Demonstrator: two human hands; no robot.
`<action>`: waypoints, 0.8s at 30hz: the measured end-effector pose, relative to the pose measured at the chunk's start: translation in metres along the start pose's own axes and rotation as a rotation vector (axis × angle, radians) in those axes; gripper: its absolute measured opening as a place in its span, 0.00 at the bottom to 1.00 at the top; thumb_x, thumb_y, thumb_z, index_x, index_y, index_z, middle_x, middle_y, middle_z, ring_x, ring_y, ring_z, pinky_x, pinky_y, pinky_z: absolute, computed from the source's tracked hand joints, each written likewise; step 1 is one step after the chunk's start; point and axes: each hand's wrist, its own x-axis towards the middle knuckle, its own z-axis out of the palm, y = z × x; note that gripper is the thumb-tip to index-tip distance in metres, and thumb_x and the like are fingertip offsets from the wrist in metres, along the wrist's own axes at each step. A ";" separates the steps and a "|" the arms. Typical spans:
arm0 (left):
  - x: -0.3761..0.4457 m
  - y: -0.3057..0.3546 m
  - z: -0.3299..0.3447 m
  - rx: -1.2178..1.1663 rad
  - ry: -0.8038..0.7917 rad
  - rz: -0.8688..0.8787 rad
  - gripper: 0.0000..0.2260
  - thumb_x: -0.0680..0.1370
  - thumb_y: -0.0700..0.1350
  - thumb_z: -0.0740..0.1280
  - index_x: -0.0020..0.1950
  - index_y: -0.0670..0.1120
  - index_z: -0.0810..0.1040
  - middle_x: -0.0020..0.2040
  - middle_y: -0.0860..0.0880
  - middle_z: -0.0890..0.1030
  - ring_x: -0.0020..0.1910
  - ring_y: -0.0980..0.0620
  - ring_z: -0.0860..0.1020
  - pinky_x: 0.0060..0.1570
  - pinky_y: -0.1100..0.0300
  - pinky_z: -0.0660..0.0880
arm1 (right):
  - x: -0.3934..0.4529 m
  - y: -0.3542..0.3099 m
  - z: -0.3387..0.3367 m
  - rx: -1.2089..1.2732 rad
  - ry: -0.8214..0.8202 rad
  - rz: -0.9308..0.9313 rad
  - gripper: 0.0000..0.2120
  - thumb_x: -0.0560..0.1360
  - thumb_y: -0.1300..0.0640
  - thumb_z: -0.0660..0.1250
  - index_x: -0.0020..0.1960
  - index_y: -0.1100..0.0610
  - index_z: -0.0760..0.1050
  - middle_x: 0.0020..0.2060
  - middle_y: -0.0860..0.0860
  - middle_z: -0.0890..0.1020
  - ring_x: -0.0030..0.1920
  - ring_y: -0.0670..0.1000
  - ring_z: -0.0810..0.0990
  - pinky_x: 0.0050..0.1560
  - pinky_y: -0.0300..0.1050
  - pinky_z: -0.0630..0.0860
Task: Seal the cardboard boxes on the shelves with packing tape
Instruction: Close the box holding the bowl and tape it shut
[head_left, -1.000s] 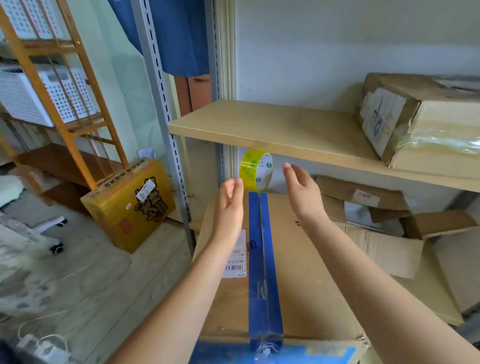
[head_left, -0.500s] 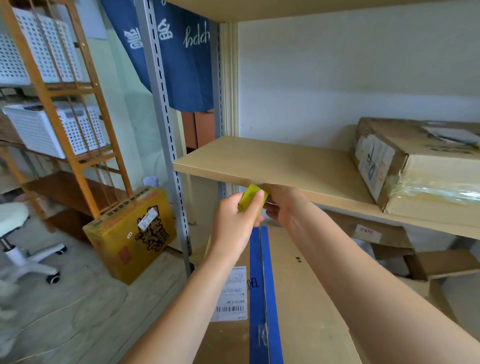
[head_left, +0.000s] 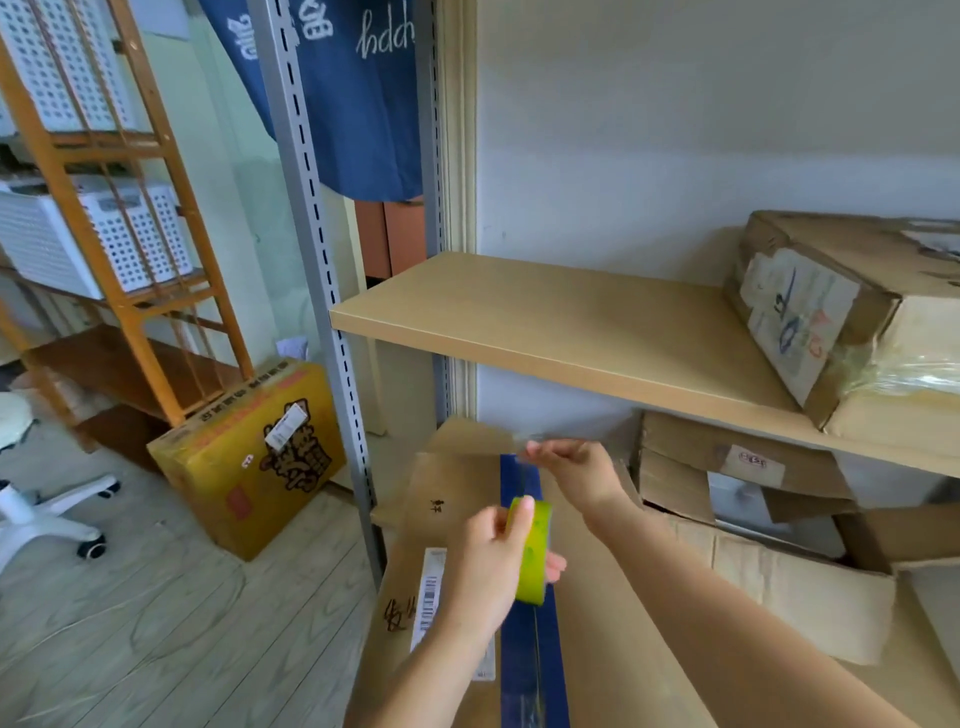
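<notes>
Left hand (head_left: 488, 561) gripping yellow-green tape roll (head_left: 535, 552), right hand (head_left: 571, 470) pinching clear tape end (head_left: 524, 441); best kept taut, centred over blue-taped seam (head_left: 519, 467) of large brown cardboard box (head_left: 457, 493)

Yellow-green tape roll (head_left: 535, 551); blue strip (head_left: 540, 654) on box

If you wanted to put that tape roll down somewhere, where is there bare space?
The upper shelf board is bare from its left edge to the taped box at its right end. Below it is crowded: torn cardboard boxes fill the right, and both hands work over the blue-striped box.
</notes>
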 end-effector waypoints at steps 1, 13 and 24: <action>0.005 -0.005 0.004 0.041 -0.002 0.027 0.16 0.81 0.58 0.61 0.53 0.46 0.77 0.40 0.48 0.86 0.39 0.54 0.84 0.44 0.57 0.80 | 0.013 0.002 0.004 -0.028 0.008 0.004 0.07 0.75 0.53 0.73 0.40 0.52 0.85 0.41 0.48 0.86 0.45 0.45 0.82 0.48 0.34 0.75; 0.095 -0.020 0.007 0.105 0.025 0.129 0.11 0.82 0.55 0.60 0.54 0.50 0.77 0.44 0.59 0.86 0.46 0.64 0.83 0.49 0.70 0.76 | 0.141 0.044 0.030 -0.445 -0.063 0.094 0.11 0.74 0.41 0.69 0.47 0.47 0.85 0.47 0.48 0.86 0.49 0.51 0.83 0.53 0.50 0.79; 0.110 -0.038 0.005 0.118 0.011 0.181 0.08 0.80 0.54 0.62 0.54 0.52 0.76 0.44 0.61 0.85 0.47 0.64 0.82 0.47 0.74 0.73 | 0.160 0.040 0.030 -0.694 -0.138 0.204 0.15 0.79 0.45 0.66 0.56 0.55 0.81 0.57 0.53 0.82 0.59 0.56 0.80 0.60 0.46 0.74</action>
